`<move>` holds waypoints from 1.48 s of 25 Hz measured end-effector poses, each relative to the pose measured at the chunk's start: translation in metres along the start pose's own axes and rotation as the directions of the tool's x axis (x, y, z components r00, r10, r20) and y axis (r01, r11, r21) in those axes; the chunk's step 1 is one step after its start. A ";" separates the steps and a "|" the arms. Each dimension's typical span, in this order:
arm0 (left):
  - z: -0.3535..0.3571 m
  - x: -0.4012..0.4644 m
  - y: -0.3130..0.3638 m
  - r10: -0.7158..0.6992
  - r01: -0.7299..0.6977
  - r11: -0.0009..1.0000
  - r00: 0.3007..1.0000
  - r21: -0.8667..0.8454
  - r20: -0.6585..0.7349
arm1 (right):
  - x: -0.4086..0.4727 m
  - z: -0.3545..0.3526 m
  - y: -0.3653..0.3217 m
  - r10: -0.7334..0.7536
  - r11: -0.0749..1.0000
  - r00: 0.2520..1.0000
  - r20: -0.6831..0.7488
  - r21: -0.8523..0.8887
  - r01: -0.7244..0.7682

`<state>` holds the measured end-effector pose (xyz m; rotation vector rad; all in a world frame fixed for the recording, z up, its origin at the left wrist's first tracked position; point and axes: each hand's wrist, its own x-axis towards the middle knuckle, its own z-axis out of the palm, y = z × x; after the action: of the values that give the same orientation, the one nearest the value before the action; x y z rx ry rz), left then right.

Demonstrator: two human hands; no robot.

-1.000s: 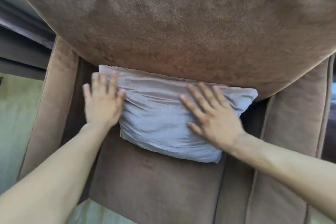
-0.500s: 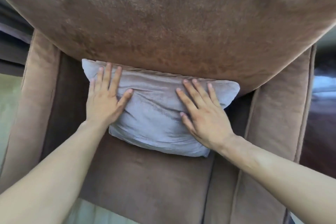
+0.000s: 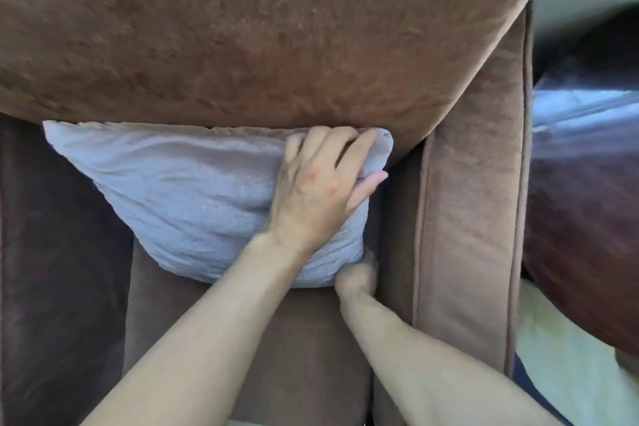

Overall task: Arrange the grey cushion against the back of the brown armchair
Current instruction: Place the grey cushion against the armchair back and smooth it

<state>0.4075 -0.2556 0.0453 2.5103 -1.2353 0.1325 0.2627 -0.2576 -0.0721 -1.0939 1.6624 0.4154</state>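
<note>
The grey cushion (image 3: 193, 190) leans on the seat of the brown armchair (image 3: 262, 332), its top edge tucked under the bulging brown backrest (image 3: 242, 34). My left hand (image 3: 321, 187) reaches across and grips the cushion's upper right corner, with the fingers curled over the top edge and the thumb on the side. My right hand (image 3: 356, 277) is pressed against the cushion's lower right corner. Its fingers are hidden beneath the cushion.
The armchair's right armrest (image 3: 470, 218) runs close beside both hands, and the left inner side (image 3: 58, 252) is in shadow. A dark glossy piece of furniture (image 3: 584, 183) stands to the right of the chair. Pale floor (image 3: 567, 367) shows at the lower right.
Both hands have left the cushion's face. My left hand crossed to the upper right corner, and my right hand dropped to the lower right corner. The view has shifted to the right.
</note>
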 end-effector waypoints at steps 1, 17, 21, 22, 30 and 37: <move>0.007 0.004 -0.001 -0.063 0.064 0.997 0.998 0.049 -0.016 | 0.011 0.007 0.006 0.019 1.000 0.998 -0.056 0.018 -0.018; 0.020 -0.011 0.024 -0.221 0.222 0.974 0.975 0.049 -0.026 | 0.039 -0.005 0.030 0.155 0.987 0.988 0.002 -0.032 -0.155; 0.015 -0.053 0.048 -0.266 0.259 0.959 0.962 0.119 0.054 | -0.002 -0.023 0.017 -0.195 0.976 0.973 0.127 0.122 0.179; 0.013 -0.064 0.049 -0.288 0.274 0.950 0.955 0.152 0.076 | -0.012 -0.029 0.012 -0.281 0.953 0.946 0.165 0.163 0.255; -0.027 -0.146 0.087 -0.675 0.633 0.738 0.699 0.233 0.238 | -0.069 -0.088 -0.016 -0.695 0.611 0.626 0.352 -0.168 0.773; -0.076 -0.190 0.158 -0.500 0.464 0.862 0.844 0.206 0.194 | -0.105 -0.223 0.036 -0.851 -0.034 0.236 0.469 -0.498 0.866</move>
<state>0.1707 -0.1760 0.1141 2.9558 -0.6398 -0.2189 0.1086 -0.3528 0.0994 -2.4786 0.3459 0.1470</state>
